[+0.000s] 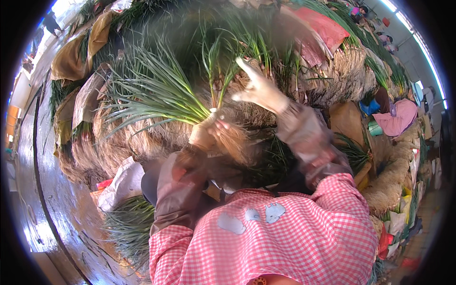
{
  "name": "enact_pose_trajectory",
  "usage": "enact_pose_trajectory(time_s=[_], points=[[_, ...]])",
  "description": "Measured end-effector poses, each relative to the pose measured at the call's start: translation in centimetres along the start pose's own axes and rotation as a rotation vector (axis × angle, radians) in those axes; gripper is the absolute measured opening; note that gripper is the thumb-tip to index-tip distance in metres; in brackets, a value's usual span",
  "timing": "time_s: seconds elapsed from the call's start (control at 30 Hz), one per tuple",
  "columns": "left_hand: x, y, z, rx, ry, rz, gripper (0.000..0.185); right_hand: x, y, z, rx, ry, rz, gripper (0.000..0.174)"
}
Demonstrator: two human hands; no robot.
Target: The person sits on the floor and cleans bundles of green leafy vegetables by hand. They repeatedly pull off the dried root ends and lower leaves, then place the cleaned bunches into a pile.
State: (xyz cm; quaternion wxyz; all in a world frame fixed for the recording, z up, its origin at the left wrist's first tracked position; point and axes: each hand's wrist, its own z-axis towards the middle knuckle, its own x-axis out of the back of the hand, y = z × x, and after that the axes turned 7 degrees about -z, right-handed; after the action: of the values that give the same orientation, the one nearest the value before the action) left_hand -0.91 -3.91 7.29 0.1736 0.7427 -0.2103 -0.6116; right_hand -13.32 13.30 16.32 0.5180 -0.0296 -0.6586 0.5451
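My left hand (203, 135) grips a bunch of green seedlings (178, 96) around the base of the stems, and the leaves fan out up and to the left. Pale stringy roots (233, 140) hang from this bunch on the right side of the hand. Two shoots (213, 83) stand more upright, apart from the fan. To the right, my right hand (262, 89) is raised with thumb and fingers spread and nothing between them. Behind both hands lies a thick bank of rooted seedlings (267, 46), partly blurred.
Brown sacking (99, 35) and a red sheet (322, 28) cover parts of the piles. Wet floor (53, 171) runs along the left. More seedlings (130, 224) lie beside a white sack (123, 185). A person in pink (399, 117) works at the right, near long root piles (388, 174).
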Motion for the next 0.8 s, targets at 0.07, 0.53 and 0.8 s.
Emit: enact_pose_trajectory(time_s=[0.07,0.53,0.8], points=[[0.1,-0.1,0.1,-0.002,0.023,0.109,0.015,-3.4,0.0,4.4,-0.081,0.013,0.192,0.109],[2.6,0.0,0.1,0.045,0.112,0.112,0.018,7.6,5.4,13.5,-0.377,0.726,0.558,0.02],[2.4,-0.3,0.5,0.097,0.086,0.073,0.02,0.7,3.8,5.0,-0.28,-0.192,0.259,0.033]])
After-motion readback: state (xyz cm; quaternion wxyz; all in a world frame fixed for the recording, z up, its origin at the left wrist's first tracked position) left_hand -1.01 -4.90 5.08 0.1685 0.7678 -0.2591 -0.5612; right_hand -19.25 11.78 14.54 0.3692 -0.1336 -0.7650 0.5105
